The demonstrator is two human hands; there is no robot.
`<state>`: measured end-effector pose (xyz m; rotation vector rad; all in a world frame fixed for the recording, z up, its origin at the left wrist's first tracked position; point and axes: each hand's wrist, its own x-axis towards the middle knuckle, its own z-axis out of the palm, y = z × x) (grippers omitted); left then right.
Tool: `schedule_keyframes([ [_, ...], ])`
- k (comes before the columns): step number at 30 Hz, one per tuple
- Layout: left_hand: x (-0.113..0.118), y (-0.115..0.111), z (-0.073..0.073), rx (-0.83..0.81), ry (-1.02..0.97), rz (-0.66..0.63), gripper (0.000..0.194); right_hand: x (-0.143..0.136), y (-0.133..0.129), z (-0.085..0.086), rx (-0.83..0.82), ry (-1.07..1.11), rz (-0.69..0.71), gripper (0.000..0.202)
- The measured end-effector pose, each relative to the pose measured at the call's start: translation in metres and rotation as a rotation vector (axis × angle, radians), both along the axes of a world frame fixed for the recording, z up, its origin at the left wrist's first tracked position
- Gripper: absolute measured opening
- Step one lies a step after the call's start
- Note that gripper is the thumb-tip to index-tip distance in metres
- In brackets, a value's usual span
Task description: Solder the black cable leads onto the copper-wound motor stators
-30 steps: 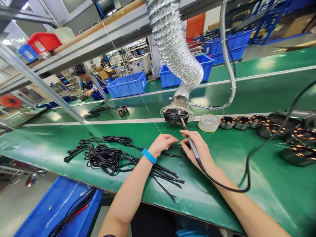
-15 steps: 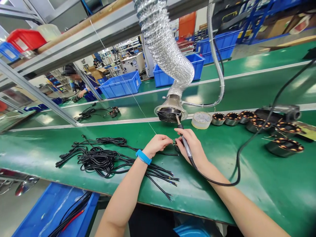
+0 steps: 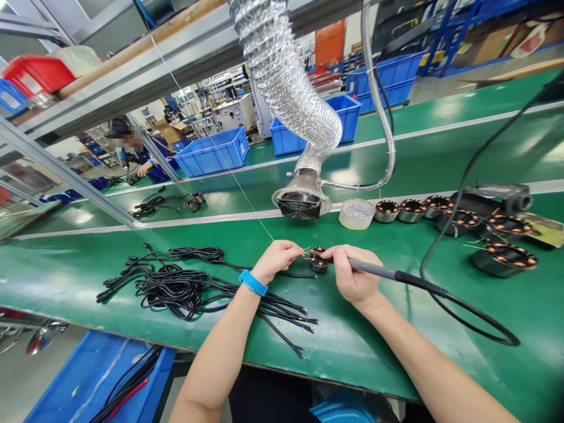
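My left hand (image 3: 278, 262), with a blue band on the wrist, pinches a thin solder wire (image 3: 247, 198) that runs down from the overhead shelf. My right hand (image 3: 356, 276) is closed around the grey handle of a soldering iron (image 3: 376, 269). The iron lies nearly level, its tip over the left part of a small motor stator (image 3: 319, 265) on the green bench. Fine wire ends stick out between my left fingertips and the stator; whether the tip touches them, I cannot tell. Black cables (image 3: 176, 288) lie beneath and left of my left forearm.
A fume extraction hood (image 3: 302, 197) hangs just behind the stator. Beside it stand a round translucent tub (image 3: 356, 214) and several stators (image 3: 504, 259). The iron's black cord (image 3: 480, 329) loops across the right side. A co-worker (image 3: 127, 144) sits at the far left.
My right hand has swung the soldering iron from a steep, tip-up pose near the hood down to nearly level, its tip at the stator. My left hand keeps its pinch.
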<state>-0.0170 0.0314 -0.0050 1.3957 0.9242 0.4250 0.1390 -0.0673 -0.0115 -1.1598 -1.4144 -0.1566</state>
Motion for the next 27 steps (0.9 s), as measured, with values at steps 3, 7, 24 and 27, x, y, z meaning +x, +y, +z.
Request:
schedule_keyframes([
  [3,0.0,0.001,-0.002,-0.008,-0.003,-0.009,0.029,-0.001,0.002,-0.002,0.001,0.002,0.017,0.033],
  [7,0.0,0.002,-0.002,-0.012,-0.015,-0.003,0.027,-0.001,0.004,-0.002,0.004,-0.012,0.05,0.031],
  [24,0.004,0.004,-0.005,-0.021,-0.011,0.012,0.027,0.011,0.006,-0.016,-0.098,0.206,0.074,0.03],
  [27,0.005,0.005,-0.004,-0.011,-0.006,0.03,0.029,0.016,0.008,-0.018,-0.102,0.137,0.025,0.027],
])
